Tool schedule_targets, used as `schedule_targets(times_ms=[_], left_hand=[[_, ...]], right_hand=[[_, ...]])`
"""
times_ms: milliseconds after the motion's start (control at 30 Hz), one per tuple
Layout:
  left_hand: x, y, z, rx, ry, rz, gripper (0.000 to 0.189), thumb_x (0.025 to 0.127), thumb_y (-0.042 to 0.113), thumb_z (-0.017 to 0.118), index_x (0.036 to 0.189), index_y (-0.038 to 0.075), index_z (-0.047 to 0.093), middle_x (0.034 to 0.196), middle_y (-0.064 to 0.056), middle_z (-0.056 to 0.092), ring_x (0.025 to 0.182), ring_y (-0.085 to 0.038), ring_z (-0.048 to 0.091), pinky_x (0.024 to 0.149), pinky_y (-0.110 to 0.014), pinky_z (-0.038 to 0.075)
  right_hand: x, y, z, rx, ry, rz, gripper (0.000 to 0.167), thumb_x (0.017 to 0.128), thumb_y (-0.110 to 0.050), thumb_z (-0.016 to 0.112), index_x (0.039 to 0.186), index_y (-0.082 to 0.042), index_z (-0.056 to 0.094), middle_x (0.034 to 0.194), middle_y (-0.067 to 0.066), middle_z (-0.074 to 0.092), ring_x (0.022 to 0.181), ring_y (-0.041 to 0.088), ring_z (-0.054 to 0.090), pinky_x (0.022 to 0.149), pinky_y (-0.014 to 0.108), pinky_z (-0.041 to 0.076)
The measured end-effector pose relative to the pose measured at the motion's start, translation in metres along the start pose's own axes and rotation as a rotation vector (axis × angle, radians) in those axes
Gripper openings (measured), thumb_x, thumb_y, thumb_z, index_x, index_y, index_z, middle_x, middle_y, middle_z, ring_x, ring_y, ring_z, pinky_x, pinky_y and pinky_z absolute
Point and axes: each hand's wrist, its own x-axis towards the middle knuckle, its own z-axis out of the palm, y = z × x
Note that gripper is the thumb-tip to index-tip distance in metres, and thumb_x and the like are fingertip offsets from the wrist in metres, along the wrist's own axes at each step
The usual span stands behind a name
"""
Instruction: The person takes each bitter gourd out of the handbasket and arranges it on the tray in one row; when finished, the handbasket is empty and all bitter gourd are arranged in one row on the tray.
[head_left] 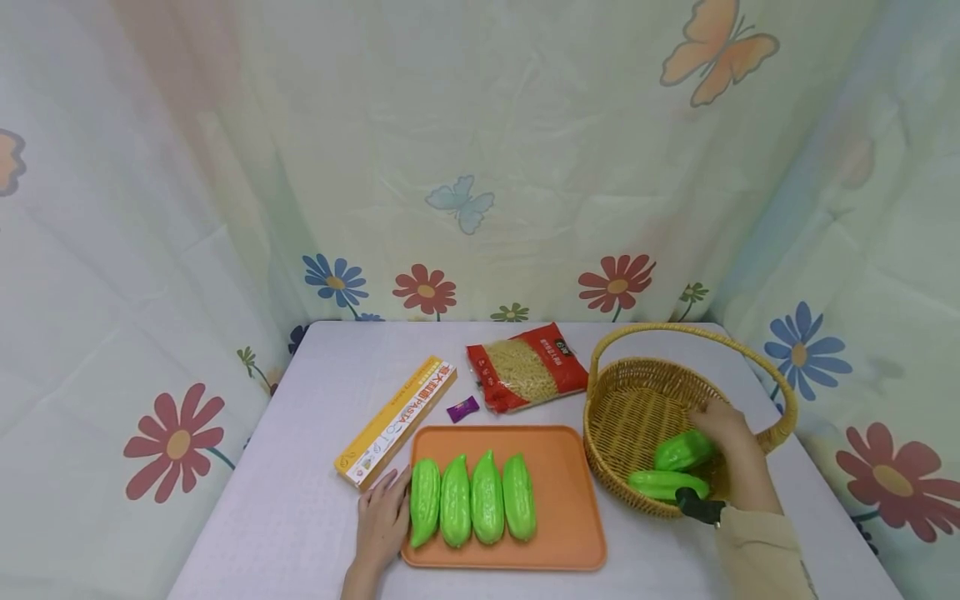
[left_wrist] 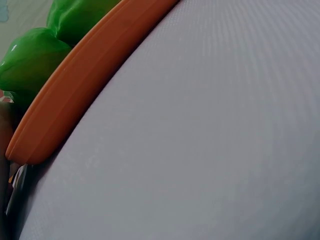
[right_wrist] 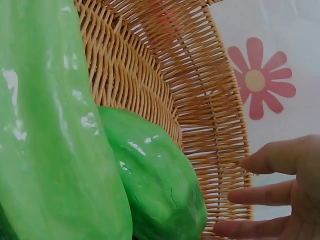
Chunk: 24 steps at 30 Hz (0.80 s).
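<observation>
My left hand (head_left: pixel 382 521) lies at the left rim of the orange tray (head_left: pixel 566 500), its fingers extended beside the nearest gourd. Several glossy green ribbed gourds (head_left: pixel 487 500) stand in a row on the tray. In the left wrist view the tray wall (left_wrist: pixel 75 85) shows, but the hand is mostly hidden. Inside the wicker basket (head_left: pixel 618 408), my right hand (head_left: pixel 718 422) reaches down by a green gourd (head_left: pixel 684 451). Another gourd (head_left: pixel 663 483) lies nearer the front. The right wrist view shows right fingers (right_wrist: pixel 262 193) spread and loosely bent, close to a gourd (right_wrist: pixel 155 175); contact cannot be told.
Behind the tray lie a yellow pasta box (head_left: pixel 397 421), a small purple wrapped candy (head_left: pixel 462 408) and a red bag of pasta (head_left: pixel 525 368). The basket's tall handle (head_left: pixel 675 328) arches over it. Floral curtains (head_left: pixel 480 125) enclose the white table (head_left: pixel 300 500).
</observation>
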Motion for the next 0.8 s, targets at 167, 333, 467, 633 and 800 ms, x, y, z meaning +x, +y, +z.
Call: schedule_targets(times_ms=[167,333,467,633,800], left_hand=[[0.0,0.0,0.0,0.0,-0.006,0.004,0.039,0.087,0.011,0.055,0.127,0.01,0.055,0.123,-0.003,0.058,0.119,-0.026,0.046,0.093,-0.047,0.025],[0.0,0.0,-0.001,-0.007,-0.029,-0.018,0.04,0.088,0.011,0.053,0.128,0.012,0.054,0.125,-0.001,0.057,0.121,-0.025,0.044,0.094,-0.045,0.024],[0.0,0.0,-0.001,-0.009,-0.031,-0.018,0.039,0.088,0.011,0.053,0.128,0.011,0.054,0.125,-0.001,0.057,0.121,-0.025,0.044,0.094,-0.044,0.024],[0.0,0.001,-0.001,-0.013,-0.019,-0.008,0.039,0.088,0.01,0.054,0.127,0.01,0.055,0.125,-0.003,0.057,0.12,-0.027,0.045,0.093,-0.045,0.025],[0.0,-0.001,0.001,-0.012,-0.023,-0.015,0.04,0.088,0.012,0.053,0.128,0.012,0.054,0.125,-0.001,0.057,0.121,-0.025,0.044,0.094,-0.045,0.024]], right_hand=[[0.002,-0.006,0.003,-0.013,0.007,-0.012,0.058,0.091,-0.025,0.04,0.12,0.025,0.035,0.119,0.044,0.038,0.106,0.057,0.039,0.084,0.056,0.04],[0.006,-0.009,0.008,-0.006,0.012,-0.042,0.058,0.094,-0.03,0.04,0.121,0.022,0.038,0.121,0.042,0.039,0.107,0.055,0.04,0.083,0.055,0.041],[0.011,-0.009,0.012,0.025,0.018,-0.052,0.058,0.094,-0.029,0.041,0.122,0.021,0.04,0.12,0.04,0.042,0.106,0.054,0.042,0.081,0.054,0.042],[0.013,-0.007,0.011,0.017,0.022,-0.024,0.057,0.092,-0.03,0.044,0.119,0.021,0.041,0.118,0.04,0.043,0.104,0.054,0.043,0.08,0.053,0.042],[0.014,-0.001,0.01,0.005,-0.003,0.04,0.061,0.09,-0.029,0.048,0.118,0.025,0.038,0.115,0.043,0.041,0.104,0.056,0.042,0.082,0.054,0.042]])
